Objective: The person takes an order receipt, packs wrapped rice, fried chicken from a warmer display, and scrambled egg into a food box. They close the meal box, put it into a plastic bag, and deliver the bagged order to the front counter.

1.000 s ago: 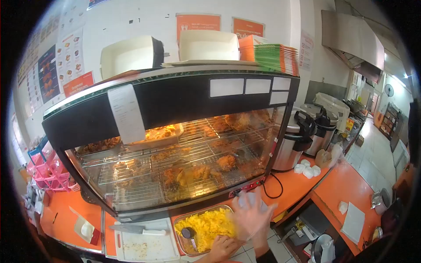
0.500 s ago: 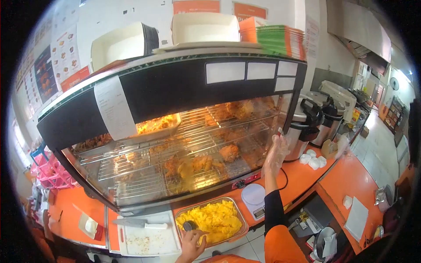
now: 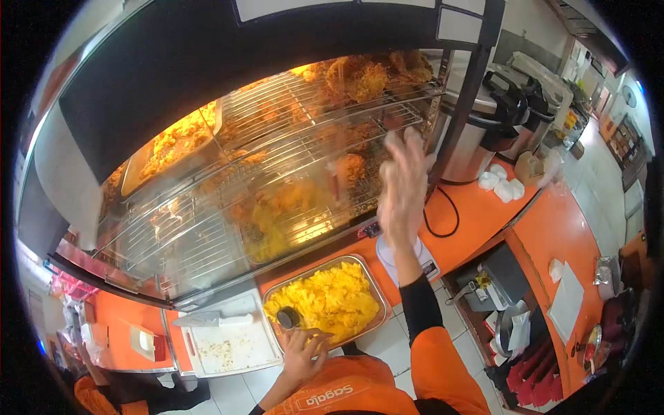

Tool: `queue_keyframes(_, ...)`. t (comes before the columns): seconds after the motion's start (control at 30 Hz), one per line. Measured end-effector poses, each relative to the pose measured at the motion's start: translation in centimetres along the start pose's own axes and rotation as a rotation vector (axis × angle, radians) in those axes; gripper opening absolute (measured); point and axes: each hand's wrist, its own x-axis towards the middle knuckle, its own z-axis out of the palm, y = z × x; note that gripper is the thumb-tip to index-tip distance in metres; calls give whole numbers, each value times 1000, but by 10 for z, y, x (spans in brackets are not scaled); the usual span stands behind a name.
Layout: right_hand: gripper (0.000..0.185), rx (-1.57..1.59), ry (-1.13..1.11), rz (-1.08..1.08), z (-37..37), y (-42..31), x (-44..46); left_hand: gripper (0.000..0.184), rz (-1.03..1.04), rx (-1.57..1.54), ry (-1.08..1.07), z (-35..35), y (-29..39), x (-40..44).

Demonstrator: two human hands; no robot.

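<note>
My left hand (image 3: 306, 356) is at the near left edge of a metal tray (image 3: 382, 304) heaped with yellow food (image 3: 328, 297). Its fingers are bent; what they hold, if anything, is hidden. Just beyond the fingertips, a black round-headed utensil (image 3: 288, 317) rests at the food. My right hand (image 3: 403, 187) is raised before the glass front of a heated display cabinet (image 3: 270, 197), slightly blurred, with fingers stretched and nothing visible in them. Whether it touches the glass I cannot tell. Behind the glass, fried pieces (image 3: 351, 169) sit on wire racks.
Left of the tray, a knife (image 3: 218, 319) lies on a white cutting board (image 3: 235, 349). A scale (image 3: 408, 263) sits below my right forearm. Steel cookers (image 3: 470, 131) and white wrapped bundles (image 3: 499, 183) stand to the right. Another person's sleeve (image 3: 104, 394) shows at lower left.
The view has moved closer and tilted down, so the boxes on top of the cabinet are out of view. My right hand has moved left across the glass front. My left hand stays by the tray.
</note>
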Motion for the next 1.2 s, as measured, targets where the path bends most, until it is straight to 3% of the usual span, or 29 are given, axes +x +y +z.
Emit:
queue_keyframes(0.03,47,7,1,0,6,5,16,29,-45,4,17,-4,-2,-2)
queue_keyframes(0.1,41,-84,-395,38,20,8,52,28,-55,18,47,-12,-6,-4)
queue_keyframes(0.17,36,-130,-594,240,61,3,78,28,-95,54,112,-23,-12,-9)
queue_keyframes(0.2,36,-117,-590,231,85,12,83,30,-122,88,118,-34,-14,-9)
queue_keyframes(0.27,39,-58,-319,-319,132,31,88,29,-134,142,211,-57,-18,-5)
queue_keyframes(0.3,39,-56,-302,-337,143,39,91,29,-140,181,289,-69,-21,-3)
queue_keyframes(0.43,40,-116,-372,-14,153,73,94,26,-238,344,502,-114,-38,-18)
queue_keyframes(0.57,40,-183,-331,195,140,122,104,20,-430,301,660,-131,-57,-60)
queue_keyframes(0.7,41,-176,-319,278,140,148,109,21,-607,466,601,-146,-50,-84)
queue_keyframes(0.83,42,-149,-316,325,141,158,110,23,-656,510,607,-153,-55,-97)
queue_keyframes(1.1,44,-30,-290,393,135,161,107,20,-631,465,655,-165,-69,-87)
queue_keyframes(1.2,45,51,-269,423,126,157,107,17,-460,477,668,-179,-68,-56)
